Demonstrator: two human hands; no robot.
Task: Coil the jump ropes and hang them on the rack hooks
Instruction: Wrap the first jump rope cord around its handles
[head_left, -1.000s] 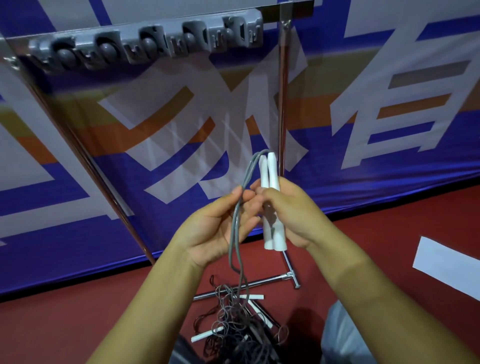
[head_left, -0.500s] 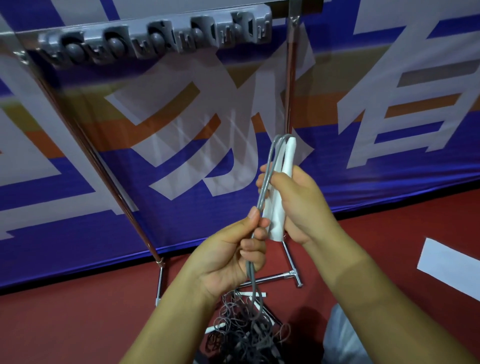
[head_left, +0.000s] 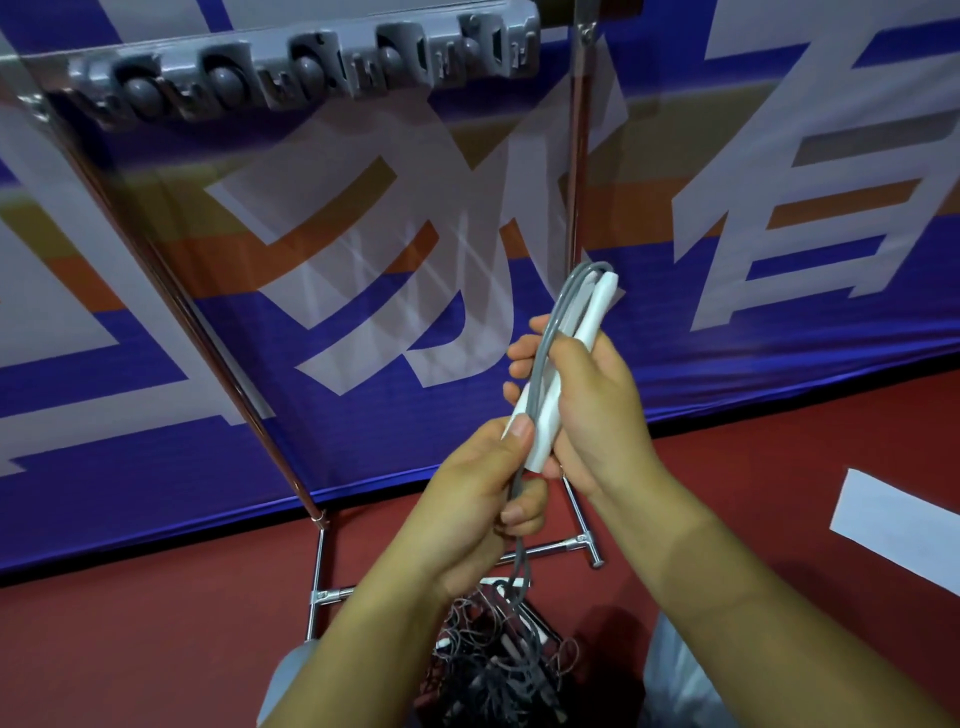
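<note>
Below the grey hook rack (head_left: 306, 67), the right hand (head_left: 597, 410) gripped two white jump-rope handles (head_left: 566, 364), long axis tilted up-right; the left hand (head_left: 488, 499) pinched their grey cord (head_left: 540, 358). Banner lettering was unreadable.

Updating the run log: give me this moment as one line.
right hand: holds white handles upright | left hand: grips grey cord below | rack hooks: bare | rope pile: floor

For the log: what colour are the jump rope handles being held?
White handles, held in the right hand; the cord is grey. Head view.
</note>
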